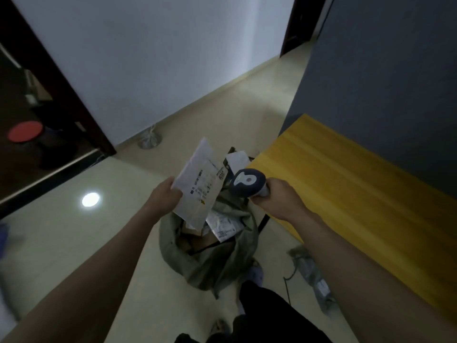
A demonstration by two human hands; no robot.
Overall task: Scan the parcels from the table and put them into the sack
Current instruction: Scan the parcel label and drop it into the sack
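My left hand grips the left edge of a flat white parcel with a printed label, held tilted above the open grey sack. The sack stands on the floor just left of the yellow table and holds several parcels, one white one showing near its mouth. My right hand grips the handle of a grey-blue barcode scanner, whose head points toward the parcel's label. Another white parcel shows behind the held one at the table's corner.
A grey parcel lies on the floor beneath the table's near edge. My dark trousers and shoes are at the bottom. A dark doorway with a red stool opens at left; a white wall stands ahead.
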